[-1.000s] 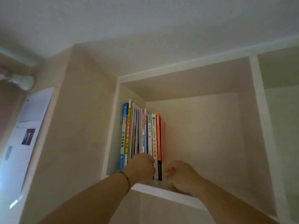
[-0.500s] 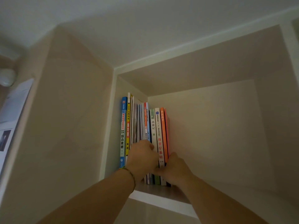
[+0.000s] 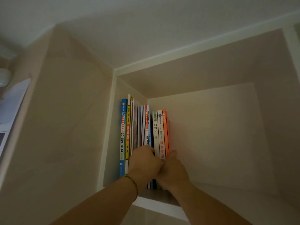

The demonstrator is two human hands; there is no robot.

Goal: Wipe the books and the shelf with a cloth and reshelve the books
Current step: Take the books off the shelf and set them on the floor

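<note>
Books (image 3: 142, 137) upright in row, packed against left wall of shelf (image 3: 159, 207) compartment. My left hand (image 3: 144, 164) in front of row's middle, my right hand (image 3: 172, 173) at row's right end, hands touching. Compartment's right part behind, beyond books.

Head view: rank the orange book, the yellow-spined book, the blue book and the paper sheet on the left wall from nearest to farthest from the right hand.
1. Orange book, right end of the row; the right hand touches it.
2. Yellow-spined book, second from the row's left end.
3. Blue book, leftmost, against the compartment's side wall.
4. Paper sheet, far left on the wall, outside the shelf.
</note>
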